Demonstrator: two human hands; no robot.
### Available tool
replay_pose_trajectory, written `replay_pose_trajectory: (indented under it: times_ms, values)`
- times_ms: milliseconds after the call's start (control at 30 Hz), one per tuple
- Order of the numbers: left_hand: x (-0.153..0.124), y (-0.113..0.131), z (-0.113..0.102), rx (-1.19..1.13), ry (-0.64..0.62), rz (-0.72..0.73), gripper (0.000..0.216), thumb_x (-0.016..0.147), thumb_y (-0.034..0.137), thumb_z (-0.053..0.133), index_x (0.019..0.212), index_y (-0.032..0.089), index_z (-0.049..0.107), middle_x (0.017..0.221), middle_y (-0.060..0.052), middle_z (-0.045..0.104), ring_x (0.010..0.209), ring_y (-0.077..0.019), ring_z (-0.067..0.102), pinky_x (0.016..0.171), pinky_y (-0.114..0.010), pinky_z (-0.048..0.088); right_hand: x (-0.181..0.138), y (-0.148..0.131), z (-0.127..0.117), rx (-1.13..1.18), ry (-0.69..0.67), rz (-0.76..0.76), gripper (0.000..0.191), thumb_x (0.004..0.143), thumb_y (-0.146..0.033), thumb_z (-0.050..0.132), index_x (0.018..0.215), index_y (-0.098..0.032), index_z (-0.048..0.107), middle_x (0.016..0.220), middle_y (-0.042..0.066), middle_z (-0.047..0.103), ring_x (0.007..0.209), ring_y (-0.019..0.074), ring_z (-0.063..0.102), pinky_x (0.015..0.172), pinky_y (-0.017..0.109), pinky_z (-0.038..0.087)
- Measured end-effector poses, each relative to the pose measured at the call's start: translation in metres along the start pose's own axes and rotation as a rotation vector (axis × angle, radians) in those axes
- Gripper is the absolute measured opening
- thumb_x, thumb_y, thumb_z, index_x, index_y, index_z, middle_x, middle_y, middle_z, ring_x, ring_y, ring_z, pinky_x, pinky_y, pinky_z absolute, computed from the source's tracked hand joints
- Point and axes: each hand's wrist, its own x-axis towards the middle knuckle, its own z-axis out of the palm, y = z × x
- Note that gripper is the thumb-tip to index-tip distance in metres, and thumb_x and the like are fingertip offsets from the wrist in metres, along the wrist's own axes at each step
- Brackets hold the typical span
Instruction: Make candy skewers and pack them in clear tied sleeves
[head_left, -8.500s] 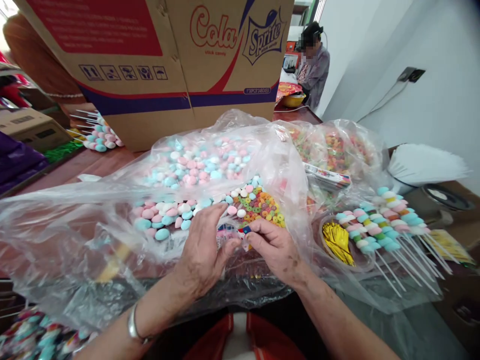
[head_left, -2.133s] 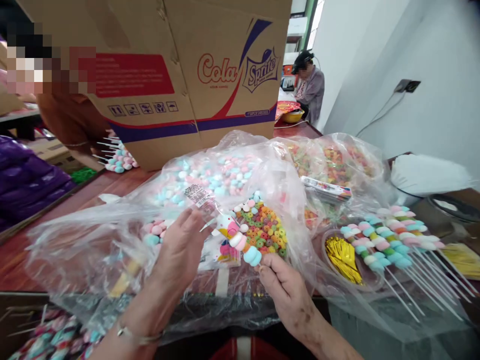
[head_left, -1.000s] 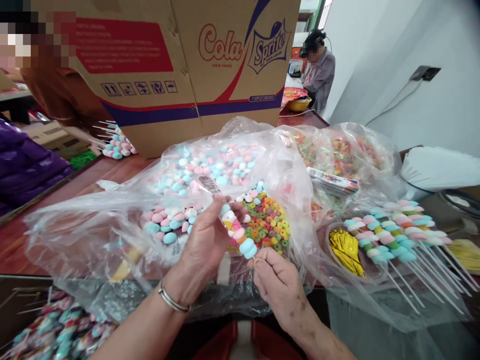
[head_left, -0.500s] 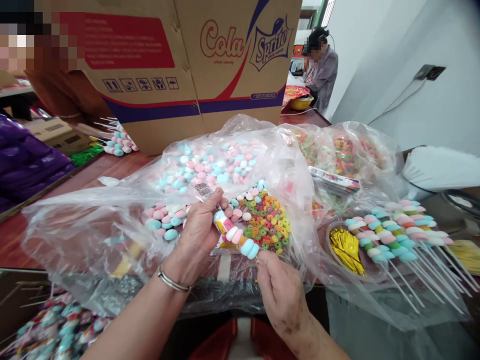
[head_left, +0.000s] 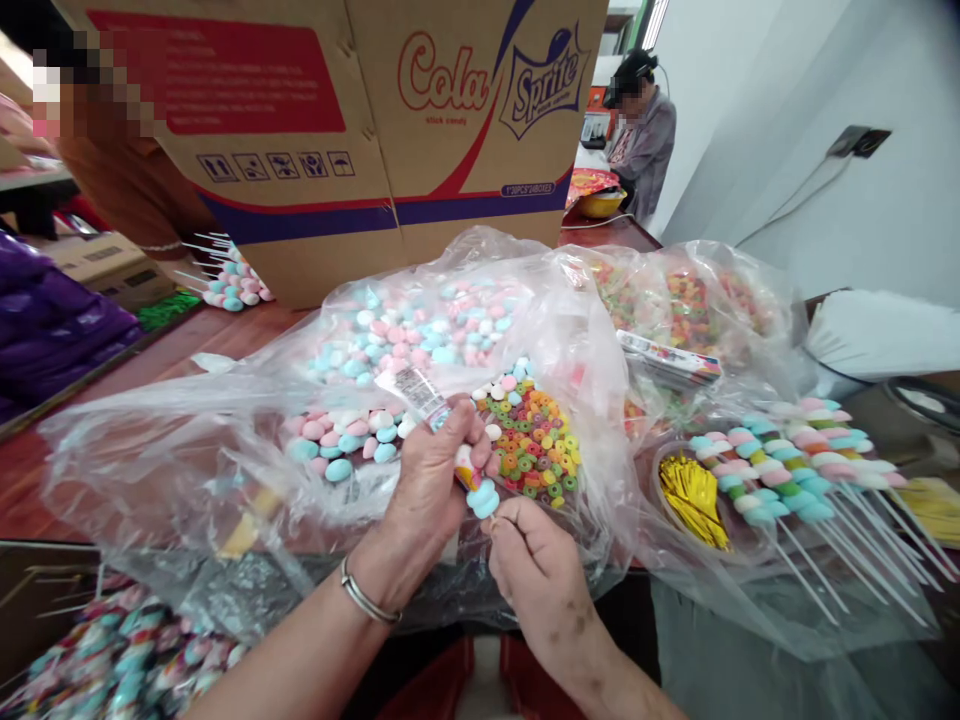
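Observation:
My left hand [head_left: 442, 465] is closed round a printed clear wrapper [head_left: 420, 395], whose barcoded end sticks out past the thumb. Candy on a stick sits inside it, and only its two blue marshmallows [head_left: 482, 498] show below the wrapper's mouth. Just under them my right hand [head_left: 536, 560] is pinched at the candy's stick end; the stick itself is mostly hidden by the fingers. Behind the hands lie colourful gummy rings [head_left: 536, 440], with loose pink, white and blue marshmallows [head_left: 341, 445] to the left, all on clear plastic sheeting.
Finished-looking candy skewers [head_left: 780, 460] lie at right beside a bowl of gold twist ties [head_left: 690, 500]. A stack of wrappers [head_left: 667, 357] rests on bagged gummies. A large carton [head_left: 300, 200] stands behind. Wrapped skewers [head_left: 127, 650] fill the lower left. Two other people are farther back.
My left hand has slid down the candy with the wrapper, covering the white and pink marshmallows that showed before. Both hands have come closer together.

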Motion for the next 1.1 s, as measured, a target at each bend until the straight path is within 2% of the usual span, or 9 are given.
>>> replay_pose_trajectory:
  times_ms: [133, 233, 333, 500, 600, 733, 800, 1000, 1100]
  values:
    - [-0.011, -0.012, 0.001, 0.061, -0.039, -0.039, 0.026, 0.074, 0.021, 0.076, 0.094, 0.017, 0.059, 0.054, 0.007, 0.052, 0.046, -0.0086, 0.049, 0.048, -0.021, 0.047, 0.009, -0.003, -0.005, -0.535, 0.220, -0.473, 0.025, 0.093, -0.022, 0.038, 0.081, -0.017, 0.059, 0.058, 0.000, 0.058, 0.050, 0.0112, 0.053, 0.052, 0.022, 0.038]
    - [-0.008, -0.001, -0.003, 0.115, -0.021, -0.036, 0.031, 0.070, 0.025, 0.080, 0.092, 0.013, 0.062, 0.066, -0.002, 0.066, 0.061, -0.0148, 0.063, 0.058, -0.025, 0.052, 0.013, -0.007, -0.015, -0.647, 0.264, -0.588, 0.024, 0.093, -0.018, 0.039, 0.086, -0.015, 0.062, 0.059, 0.000, 0.060, 0.050, 0.0113, 0.055, 0.053, 0.021, 0.039]
    - [0.007, 0.020, -0.008, 0.060, 0.011, 0.033, 0.032, 0.066, 0.032, 0.083, 0.084, 0.011, 0.065, 0.076, -0.007, 0.071, 0.072, -0.0198, 0.068, 0.067, -0.029, 0.056, 0.013, -0.009, -0.021, -0.585, 0.212, -0.529, 0.021, 0.092, -0.019, 0.043, 0.084, -0.017, 0.062, 0.057, -0.003, 0.055, 0.049, 0.0095, 0.051, 0.052, 0.020, 0.038]
    - [0.024, 0.035, -0.011, -0.006, 0.089, 0.119, 0.018, 0.069, 0.015, 0.080, 0.076, 0.011, 0.065, 0.064, 0.002, 0.062, 0.055, -0.0111, 0.061, 0.058, -0.023, 0.054, 0.010, -0.006, -0.020, -0.436, 0.141, -0.421, 0.016, 0.089, -0.022, 0.048, 0.078, -0.018, 0.057, 0.063, -0.003, 0.053, 0.054, 0.0088, 0.048, 0.052, 0.018, 0.037]
    - [0.023, 0.034, -0.009, -0.080, 0.112, 0.117, 0.019, 0.070, 0.016, 0.081, 0.077, 0.012, 0.065, 0.065, 0.002, 0.062, 0.055, -0.0099, 0.059, 0.057, -0.023, 0.054, 0.009, -0.002, -0.019, -0.387, 0.167, -0.371, 0.017, 0.091, -0.024, 0.047, 0.079, -0.018, 0.057, 0.063, -0.003, 0.052, 0.055, 0.0091, 0.047, 0.054, 0.019, 0.038]
    - [0.017, 0.032, -0.008, -0.182, -0.144, -0.030, 0.036, 0.066, 0.029, 0.086, 0.090, 0.010, 0.066, 0.063, 0.004, 0.057, 0.051, -0.0070, 0.052, 0.048, -0.019, 0.049, 0.009, 0.000, -0.020, -0.227, 0.081, -0.227, 0.024, 0.094, -0.031, 0.046, 0.076, -0.019, 0.055, 0.058, -0.005, 0.047, 0.054, 0.0086, 0.043, 0.053, 0.019, 0.036]
    - [0.016, 0.028, -0.007, -0.197, -0.233, -0.057, 0.034, 0.067, 0.028, 0.086, 0.089, 0.012, 0.066, 0.058, 0.007, 0.051, 0.047, -0.0057, 0.048, 0.045, -0.018, 0.045, 0.010, -0.002, -0.017, -0.092, 0.032, -0.149, 0.027, 0.095, -0.034, 0.046, 0.073, -0.019, 0.052, 0.056, -0.006, 0.044, 0.052, 0.0080, 0.040, 0.052, 0.019, 0.035]
    - [0.011, 0.002, -0.005, -0.208, -0.187, -0.073, 0.022, 0.074, 0.024, 0.081, 0.085, 0.014, 0.065, 0.054, 0.008, 0.044, 0.043, -0.0046, 0.043, 0.044, -0.017, 0.041, 0.016, -0.008, -0.004, 0.253, 0.020, 0.024, 0.028, 0.092, -0.041, 0.047, 0.078, -0.018, 0.054, 0.049, -0.009, 0.038, 0.044, 0.0068, 0.033, 0.043, 0.018, 0.027]
    - [0.013, -0.002, -0.006, -0.192, -0.121, -0.060, 0.019, 0.076, 0.024, 0.079, 0.083, 0.014, 0.064, 0.055, 0.007, 0.046, 0.046, -0.0061, 0.047, 0.047, -0.019, 0.044, 0.018, -0.005, -0.004, 0.237, 0.057, 0.009, 0.028, 0.091, -0.041, 0.048, 0.076, -0.018, 0.054, 0.049, -0.008, 0.038, 0.044, 0.0069, 0.033, 0.042, 0.018, 0.028]
